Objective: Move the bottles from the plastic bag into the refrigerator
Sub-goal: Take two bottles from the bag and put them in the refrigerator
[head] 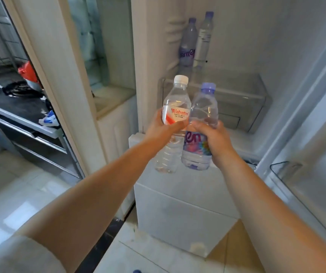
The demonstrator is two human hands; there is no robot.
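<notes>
Two bottles stood upright in the hands, touching: the left hand [163, 128] clamped on the white-capped bottle [175, 107], the right hand [214, 137] on the purple-capped bottle [202, 115]. Just beyond lay the refrigerator [276, 56] shelf; far back-left stood two stored bottles [194, 40].

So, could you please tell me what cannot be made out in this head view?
- Plastic bag: nowhere in the frame.
- Blue item: cut off by the bottom edge.
- Purple-capped bottle: label partly covered by the right hand.
- Two bottles in the refrigerator: lower parts blurred behind the clear bin.
</notes>
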